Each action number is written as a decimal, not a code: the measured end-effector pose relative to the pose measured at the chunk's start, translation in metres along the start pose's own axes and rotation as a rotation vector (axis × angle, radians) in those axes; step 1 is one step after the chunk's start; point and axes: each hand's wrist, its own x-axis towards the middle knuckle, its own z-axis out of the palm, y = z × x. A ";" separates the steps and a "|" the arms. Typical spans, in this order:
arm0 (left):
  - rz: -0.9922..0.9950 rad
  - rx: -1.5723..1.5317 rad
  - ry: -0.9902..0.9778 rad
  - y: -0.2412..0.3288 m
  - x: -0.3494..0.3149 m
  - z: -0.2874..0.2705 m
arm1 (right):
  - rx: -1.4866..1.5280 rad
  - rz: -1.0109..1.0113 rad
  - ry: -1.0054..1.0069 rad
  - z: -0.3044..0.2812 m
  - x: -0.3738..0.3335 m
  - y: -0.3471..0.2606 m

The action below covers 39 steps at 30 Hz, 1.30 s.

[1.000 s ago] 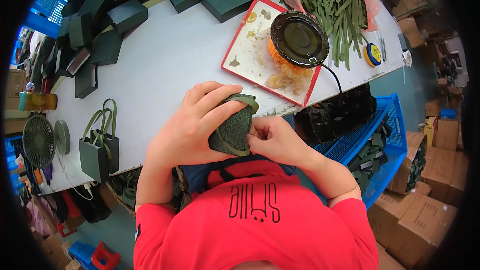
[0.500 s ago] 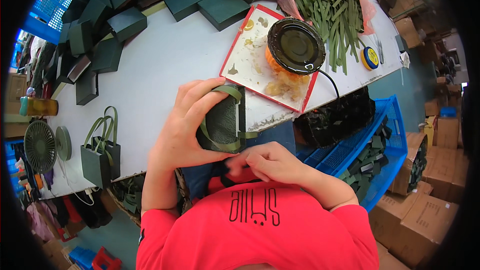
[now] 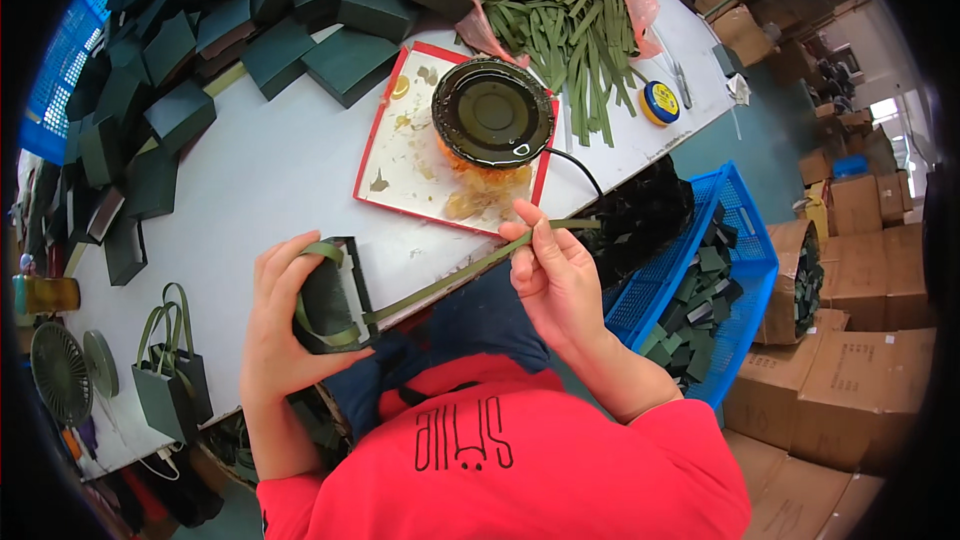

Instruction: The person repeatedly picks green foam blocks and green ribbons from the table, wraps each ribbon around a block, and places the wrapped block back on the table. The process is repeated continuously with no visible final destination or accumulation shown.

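Holding a dark-green box (image 3: 336, 302) beside the white table (image 3: 275, 165), the fingers of our left hand (image 3: 272, 318) wrapped around it, we have one handle loop (image 3: 322, 249) formed and a ribbon (image 3: 440, 287) (outer end not yet fastened) pinched in our right hand (image 3: 553, 280)

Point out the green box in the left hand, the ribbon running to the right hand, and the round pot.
Green box (image 3: 326, 293): head view, dark face.
Ribbon (image 3: 450, 281): head view, long straight stretch.
Round pot (image 3: 494, 114): head view, dark top.
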 end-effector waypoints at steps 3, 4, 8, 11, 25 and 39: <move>-0.020 0.006 -0.004 0.000 -0.002 -0.004 | -0.027 -0.014 0.027 0.002 0.002 -0.003; -0.028 0.010 -0.007 0.000 -0.002 -0.005 | -0.027 -0.037 0.006 0.001 0.003 -0.003; -0.038 0.023 0.010 -0.002 -0.004 -0.007 | 0.097 -0.116 -0.026 -0.009 0.015 -0.002; -0.025 0.028 0.003 -0.001 -0.002 -0.006 | 0.117 -0.128 -0.015 -0.009 0.020 -0.006; 0.007 -0.010 -0.044 0.013 0.014 0.007 | -0.331 -0.119 -0.002 0.000 0.052 -0.025; 0.013 -0.024 -0.051 0.016 0.016 0.010 | -0.332 -0.030 0.067 0.005 0.058 -0.029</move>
